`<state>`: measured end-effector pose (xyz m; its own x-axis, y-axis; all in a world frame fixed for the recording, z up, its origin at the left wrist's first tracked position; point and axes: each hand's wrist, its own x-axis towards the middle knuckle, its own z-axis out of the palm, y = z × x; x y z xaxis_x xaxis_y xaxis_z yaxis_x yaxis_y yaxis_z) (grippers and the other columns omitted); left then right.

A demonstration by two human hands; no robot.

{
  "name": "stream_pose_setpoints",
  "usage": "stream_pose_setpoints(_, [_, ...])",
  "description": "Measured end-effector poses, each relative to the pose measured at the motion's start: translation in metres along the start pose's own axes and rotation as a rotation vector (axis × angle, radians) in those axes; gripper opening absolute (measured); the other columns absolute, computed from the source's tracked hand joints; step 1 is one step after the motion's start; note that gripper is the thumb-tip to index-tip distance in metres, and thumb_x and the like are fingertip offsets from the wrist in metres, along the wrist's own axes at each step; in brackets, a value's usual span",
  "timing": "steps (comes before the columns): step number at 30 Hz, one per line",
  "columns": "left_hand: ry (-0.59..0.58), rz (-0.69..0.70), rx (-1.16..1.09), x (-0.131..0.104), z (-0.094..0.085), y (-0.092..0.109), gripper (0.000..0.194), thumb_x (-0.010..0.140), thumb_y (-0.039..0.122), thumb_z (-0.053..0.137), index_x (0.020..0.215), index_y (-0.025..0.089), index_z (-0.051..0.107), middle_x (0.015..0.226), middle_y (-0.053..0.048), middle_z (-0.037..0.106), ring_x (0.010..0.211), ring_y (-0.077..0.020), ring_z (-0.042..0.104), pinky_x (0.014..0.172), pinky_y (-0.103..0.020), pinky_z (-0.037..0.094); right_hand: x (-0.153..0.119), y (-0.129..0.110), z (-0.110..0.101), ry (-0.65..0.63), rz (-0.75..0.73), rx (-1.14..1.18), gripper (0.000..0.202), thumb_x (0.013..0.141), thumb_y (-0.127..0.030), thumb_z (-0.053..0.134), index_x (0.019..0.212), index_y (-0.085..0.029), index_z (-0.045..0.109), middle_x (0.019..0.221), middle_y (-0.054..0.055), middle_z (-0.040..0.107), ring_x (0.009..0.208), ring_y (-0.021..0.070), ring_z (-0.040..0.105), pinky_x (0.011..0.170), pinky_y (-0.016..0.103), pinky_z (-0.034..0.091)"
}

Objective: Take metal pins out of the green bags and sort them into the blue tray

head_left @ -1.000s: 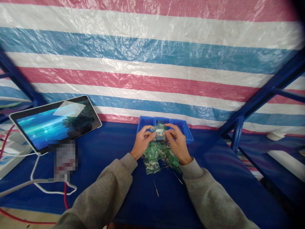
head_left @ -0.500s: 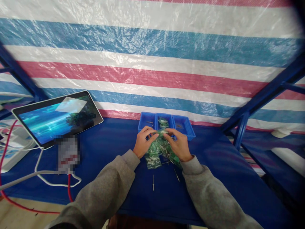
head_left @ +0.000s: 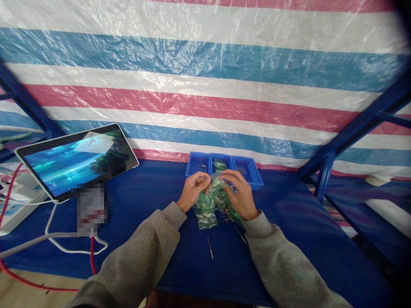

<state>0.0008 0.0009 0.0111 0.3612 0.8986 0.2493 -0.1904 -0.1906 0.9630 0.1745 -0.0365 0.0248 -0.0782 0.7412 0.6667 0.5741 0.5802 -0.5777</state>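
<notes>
- Your left hand (head_left: 193, 191): fingertips nearly together, pinching a small clear bag (head_left: 216, 183).
- Your right hand (head_left: 241, 194): fingers curled, gripping its right side.
- Green bags (head_left: 205, 214) piled beneath.

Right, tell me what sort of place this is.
Probably a makeshift workbench: three blue bins stand behind small bagged parts, and striped plastic sheeting hangs beyond the blue table.

Small bag (head_left: 217, 183) held between left hand (head_left: 193, 190) and right hand (head_left: 240, 194), heap of bags (head_left: 205, 217) spread below on the counter (head_left: 154, 188), loose pin (head_left: 210, 248) placed before it, row of bins (head_left: 233, 164) set behind, screen (head_left: 77, 160) stood well left, sheet (head_left: 205, 85) hung behind everything.
</notes>
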Motion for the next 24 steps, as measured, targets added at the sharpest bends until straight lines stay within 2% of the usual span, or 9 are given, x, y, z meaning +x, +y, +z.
stream_pose_setpoints(4, [0.006,0.098,0.124,-0.003,0.0,0.001,0.037,0.088,0.046,0.046,0.086,0.013,0.062,0.083,-0.006,0.061,0.072,-0.0136,0.058,0.065,-0.025,0.047,-0.001,0.004,0.002,0.033,0.075,-0.025,0.02,0.088,-0.035,0.049,0.091,-0.02,0.063,0.093,0.007,0.065,0.086,0.0201,0.061,0.079,0.034,0.048])
stream_pose_setpoints(7, [0.039,0.123,0.188,-0.005,0.002,0.001,0.034,0.083,0.046,0.055,0.088,0.013,0.064,0.096,-0.008,0.062,0.088,-0.0177,0.059,0.074,-0.026,0.048,0.0,0.006,0.002,0.019,0.105,-0.041,0.023,0.086,-0.039,0.052,0.089,-0.02,0.064,0.078,0.004,0.066,0.071,0.0182,0.06,0.071,0.032,0.048])
stream_pose_setpoints(13, [0.153,0.052,0.126,-0.003,0.001,0.0,0.03,0.079,0.043,0.061,0.082,0.014,0.061,0.076,-0.003,0.064,0.067,-0.0141,0.06,0.065,-0.026,0.049,-0.005,-0.019,-0.012,0.087,0.207,-0.155,0.025,0.088,-0.039,0.048,0.086,-0.019,0.064,0.075,0.003,0.065,0.064,0.016,0.058,0.065,0.029,0.045])
stream_pose_setpoints(14, [0.191,0.068,0.128,-0.002,-0.001,0.001,0.029,0.079,0.043,0.061,0.08,0.014,0.061,0.073,-0.002,0.064,0.063,-0.0131,0.059,0.063,-0.025,0.049,-0.011,-0.028,-0.016,0.007,0.215,-0.178,0.025,0.088,-0.04,0.049,0.082,-0.02,0.063,0.066,0.001,0.062,0.058,0.0147,0.055,0.061,0.027,0.042])
stream_pose_setpoints(16, [0.259,0.108,0.142,-0.001,-0.005,0.004,0.027,0.079,0.041,0.061,0.077,0.014,0.06,0.066,0.0,0.061,0.058,-0.0112,0.056,0.06,-0.024,0.047,-0.029,-0.047,-0.021,-0.328,0.149,-0.13,0.021,0.088,-0.038,0.051,0.083,-0.022,0.063,0.057,-0.003,0.056,0.052,0.0128,0.053,0.054,0.025,0.039])
stream_pose_setpoints(18, [0.3,0.134,0.145,0.0,-0.007,0.007,0.026,0.08,0.039,0.061,0.076,0.014,0.059,0.063,0.001,0.06,0.056,-0.0103,0.055,0.058,-0.023,0.046,-0.051,-0.065,-0.021,-0.657,0.042,-0.093,0.018,0.086,-0.038,0.055,0.092,-0.024,0.062,0.062,-0.004,0.058,0.056,0.0124,0.055,0.053,0.023,0.038])
stream_pose_setpoints(19, [0.309,0.139,0.141,0.0,-0.008,0.008,0.025,0.08,0.039,0.061,0.076,0.014,0.059,0.063,0.001,0.059,0.055,-0.0101,0.055,0.057,-0.023,0.045,-0.063,-0.072,-0.018,-0.754,0.005,-0.11,0.019,0.084,-0.039,0.058,0.097,-0.025,0.061,0.066,-0.004,0.061,0.057,0.0125,0.057,0.053,0.023,0.038])
stream_pose_setpoints(21, [0.312,0.138,0.135,0.0,-0.007,0.01,0.025,0.079,0.038,0.061,0.075,0.014,0.059,0.062,0.001,0.059,0.054,-0.0099,0.054,0.056,-0.023,0.045,-0.082,-0.079,-0.011,-0.81,-0.052,-0.214,0.023,0.082,-0.036,0.062,0.101,-0.025,0.059,0.081,-0.001,0.064,0.065,0.0142,0.06,0.055,0.024,0.038])
stream_pose_setpoints(24, [0.31,0.134,0.144,0.0,-0.006,0.01,0.025,0.079,0.038,0.062,0.074,0.014,0.059,0.058,0.002,0.057,0.053,-0.0098,0.053,0.056,-0.023,0.045,-0.097,-0.074,-0.001,-0.832,-0.125,-0.374,0.01,0.087,-0.02,0.053,0.096,-0.023,0.058,0.08,-0.001,0.064,0.063,0.0144,0.06,0.053,0.026,0.038])
